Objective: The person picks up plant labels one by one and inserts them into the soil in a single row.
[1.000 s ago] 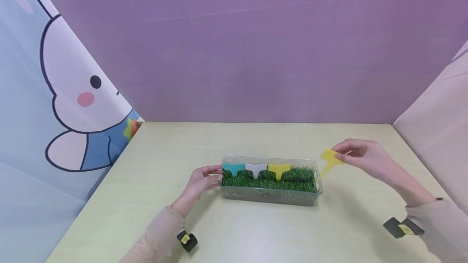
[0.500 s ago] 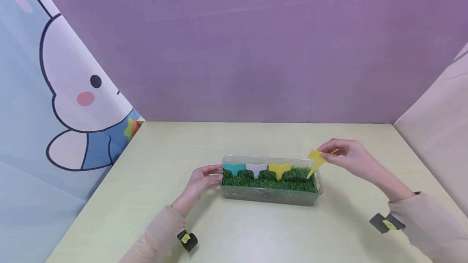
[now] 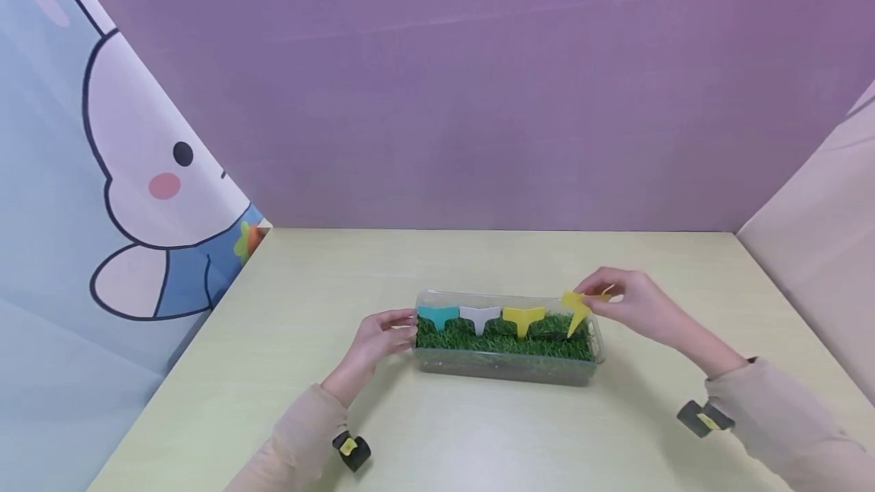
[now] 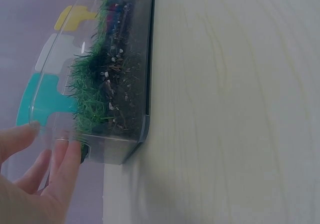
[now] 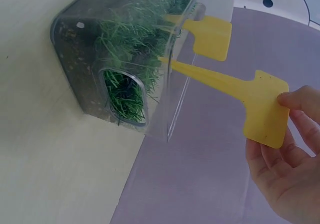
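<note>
The loose yellow plant tag (image 3: 576, 307) hangs at the right end of the clear box (image 3: 507, 370), its flat head pinched in the right hand (image 3: 629, 304) and its long pointed stake slanting down toward about 7 o'clock, into the box. In the right wrist view the tag (image 5: 240, 93) shows its whole length: the tip crosses just over the box's end wall (image 5: 172, 91) and aims at the artificial grass (image 5: 130, 38) inside, but I cannot tell whether it touches the blades yet. So the long axis runs from the right hand's fingers (image 5: 300, 103) at the head down to the turf, tilted, not upright.

The open patch of grass under that tip lies at 3 o'clock from the three tags already standing in a row: a teal tag (image 3: 437, 316), a white tag (image 3: 478, 316) and a second yellow tag (image 3: 523, 318), all upright with heads above the grass. The held tag is just beside the planted yellow one, apart from it.

The right hand is plainly the nearer one, at the box's 3 o'clock end. The left hand (image 3: 380, 340) is at the 9 o'clock end, well apart from the held tag, its straight fingers (image 4: 62, 164) resting against the box's end wall beside the teal tag. The box sits near the middle of the pale surface (image 3: 478, 446).
</note>
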`<state>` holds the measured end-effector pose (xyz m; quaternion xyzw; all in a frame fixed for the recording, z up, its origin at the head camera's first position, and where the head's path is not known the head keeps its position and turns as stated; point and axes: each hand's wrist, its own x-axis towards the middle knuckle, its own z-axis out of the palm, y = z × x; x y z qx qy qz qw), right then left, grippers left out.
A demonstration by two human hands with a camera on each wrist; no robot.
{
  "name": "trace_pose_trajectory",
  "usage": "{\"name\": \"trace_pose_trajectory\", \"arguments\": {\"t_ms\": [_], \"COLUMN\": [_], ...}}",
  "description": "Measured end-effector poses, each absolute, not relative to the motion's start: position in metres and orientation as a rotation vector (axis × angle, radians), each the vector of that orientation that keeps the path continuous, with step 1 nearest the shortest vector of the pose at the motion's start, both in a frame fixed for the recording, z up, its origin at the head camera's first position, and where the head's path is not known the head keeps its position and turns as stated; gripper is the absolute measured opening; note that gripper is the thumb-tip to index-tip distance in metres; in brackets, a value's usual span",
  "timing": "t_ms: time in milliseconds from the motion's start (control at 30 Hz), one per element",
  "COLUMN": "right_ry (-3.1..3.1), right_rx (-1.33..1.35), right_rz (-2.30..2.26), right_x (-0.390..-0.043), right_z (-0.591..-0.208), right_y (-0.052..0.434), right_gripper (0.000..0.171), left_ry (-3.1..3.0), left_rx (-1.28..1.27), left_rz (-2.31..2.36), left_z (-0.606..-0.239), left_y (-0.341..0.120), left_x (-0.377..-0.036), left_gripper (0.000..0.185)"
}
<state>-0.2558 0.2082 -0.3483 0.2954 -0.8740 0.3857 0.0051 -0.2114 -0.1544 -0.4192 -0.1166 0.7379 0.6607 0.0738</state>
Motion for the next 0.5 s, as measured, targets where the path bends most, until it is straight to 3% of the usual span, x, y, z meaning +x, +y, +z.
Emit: {"name": "trace_pose_trajectory", "arguments": {"t_ms": [500], "right_ry": [-2.734], "right_rx": [0.975], "right_rz": [1.135], "right_x": [-0.256], "right_z": [-0.360], "right_y": [0.201], "right_gripper": [0.016], "left_ry": [2.214], "left_rx": [-0.359], "left_rz": [1.978], "left_z": [-0.416], "left_y": [-0.153], "left_x": [-0.210], "left_gripper": [0.036]}}
